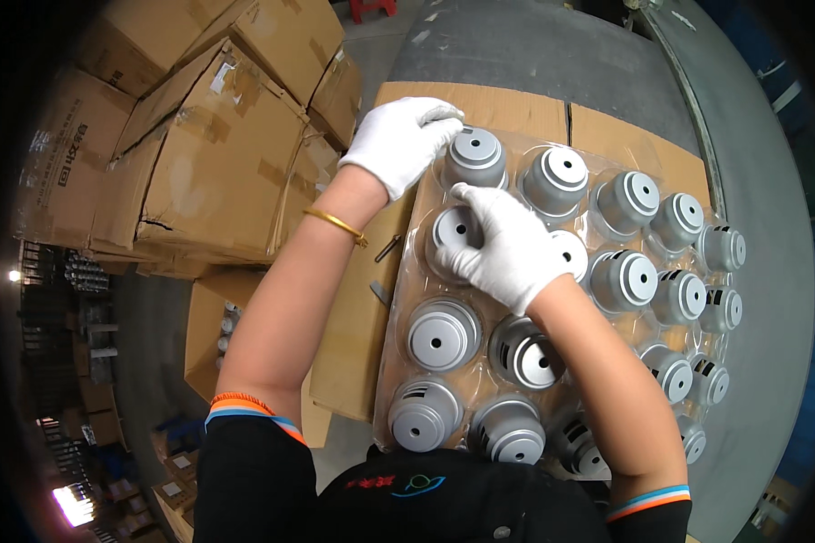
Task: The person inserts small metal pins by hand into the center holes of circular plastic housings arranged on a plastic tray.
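grey metal cups point(475, 163): at least 18 | clear tray point(395, 362): 1 | white-gloved hands point(398, 140): 2 | gold bracelet point(336, 223): 1

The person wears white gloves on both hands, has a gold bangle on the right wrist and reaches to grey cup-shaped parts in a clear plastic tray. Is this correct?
Not quite: in the head view, the gold bangle is on the left wrist, not the right. The left hand and right hand, both white-gloved, do reach to grey cup-shaped parts in the clear plastic tray.
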